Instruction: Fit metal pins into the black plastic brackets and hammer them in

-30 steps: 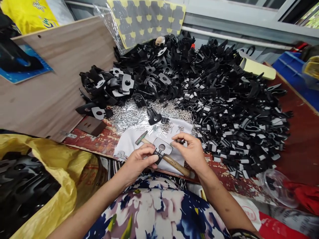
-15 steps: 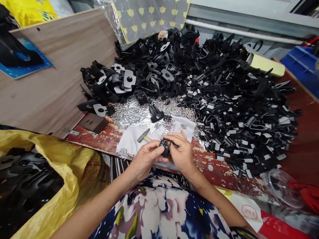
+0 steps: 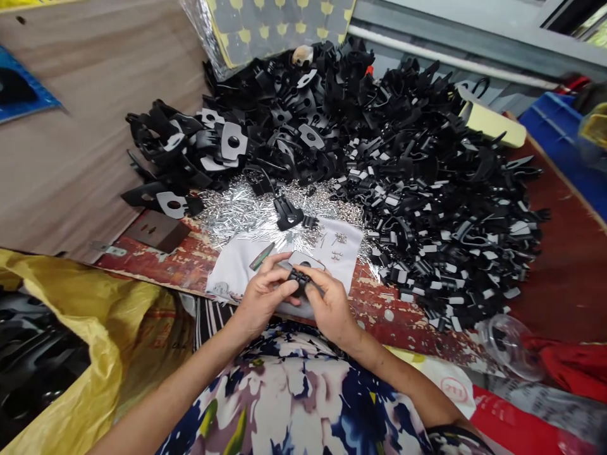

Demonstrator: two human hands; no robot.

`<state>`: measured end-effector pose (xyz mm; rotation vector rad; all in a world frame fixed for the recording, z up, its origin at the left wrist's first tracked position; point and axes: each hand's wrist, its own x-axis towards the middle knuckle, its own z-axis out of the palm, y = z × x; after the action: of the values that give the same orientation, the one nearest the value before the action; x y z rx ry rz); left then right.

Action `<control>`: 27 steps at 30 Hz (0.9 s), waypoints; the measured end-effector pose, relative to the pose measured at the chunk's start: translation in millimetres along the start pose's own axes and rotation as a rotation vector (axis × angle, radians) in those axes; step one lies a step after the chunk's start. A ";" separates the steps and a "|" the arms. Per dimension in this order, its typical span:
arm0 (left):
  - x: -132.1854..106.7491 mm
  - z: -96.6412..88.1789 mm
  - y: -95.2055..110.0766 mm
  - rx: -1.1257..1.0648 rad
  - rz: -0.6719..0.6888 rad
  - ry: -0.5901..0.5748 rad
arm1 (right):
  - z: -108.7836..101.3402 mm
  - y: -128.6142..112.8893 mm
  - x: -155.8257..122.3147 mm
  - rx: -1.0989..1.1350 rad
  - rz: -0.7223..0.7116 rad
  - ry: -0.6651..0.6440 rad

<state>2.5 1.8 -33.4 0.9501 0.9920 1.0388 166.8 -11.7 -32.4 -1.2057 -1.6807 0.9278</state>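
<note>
Between my two hands is a black plastic clip (image 3: 300, 278) with a grey pad showing at its far end. My left hand (image 3: 268, 289) pinches it from the left, thumb on top. From the right, my right hand (image 3: 329, 303) grips the same clip with thumb and fingers; the fingers hide part of it. Beneath them lies a white cloth (image 3: 232, 265). A hammer (image 3: 262, 256) rests on the cloth just beyond my left fingers, its handle mostly hidden. Past the hands, another black clip (image 3: 288, 213) lies on a heap of small metal pins (image 3: 227, 212).
Black clip parts (image 3: 427, 170) are heaped across the back and right of the worn red table (image 3: 370, 303). A brown block (image 3: 159, 230) stands at left, near a wooden board (image 3: 95, 126). A yellow sack (image 3: 109, 354) of black parts sits lower left; a clear plastic cup (image 3: 509, 344) lies right.
The clip has turned in my hands, so its grey pad now shows. Both hands stay closed on it. The whole view has shifted slightly, with the scene moving left.
</note>
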 end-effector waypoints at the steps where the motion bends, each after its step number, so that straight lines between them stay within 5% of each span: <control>1: 1.4 -1.9 0.9 0.029 0.011 -0.008 | -2.1 2.3 -0.4 0.032 0.009 -0.037; 4: 4.1 -8.6 6.8 0.075 0.000 -0.029 | -25.4 15.4 5.8 0.049 0.001 -0.149; 8: 3.2 -17.0 12.7 0.056 -0.043 0.047 | -79.5 47.5 29.3 -0.314 0.012 0.121; 11: 1.3 -17.6 11.7 0.058 -0.074 0.069 | -101.2 69.2 46.6 -0.490 -0.006 0.062; 14: -0.1 -14.4 9.5 0.056 -0.131 0.044 | -99.6 77.0 55.4 -0.450 -0.023 0.005; 23: -2.9 -12.9 13.5 0.049 -0.175 0.064 | -95.3 69.3 66.2 -0.252 0.006 0.178; 27: -3.7 -15.4 11.4 0.057 -0.174 0.058 | -89.5 61.9 77.2 -0.314 -0.100 0.098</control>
<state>-15.5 3.1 -26.1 0.8671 1.1367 0.9006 256.7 86.8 -39.4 -1.3338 -1.8348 0.5469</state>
